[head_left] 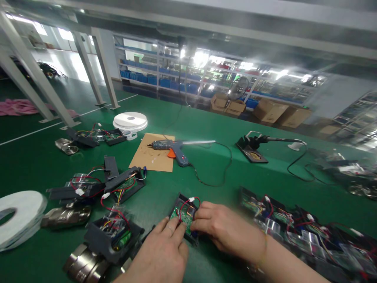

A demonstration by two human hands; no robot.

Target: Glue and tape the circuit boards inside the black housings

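Note:
In front of me lies a dark plastic housing with a green circuit board, red wires and a white connector. My left hand is closed on its near left side, fingertips pressed onto the board. From the right, my right hand pinches the housing's right edge; whatever is under those fingertips is hidden. Left of my hands stands an opened housing with wires, beside a metal valve body. More housings with boards and wires lie in a row under and beyond my right forearm.
A blue glue gun lies on brown cardboard. A soldering iron rests in its stand, cord trailing right. White tape rolls sit at left. Several wired housings and another valve occupy the left side.

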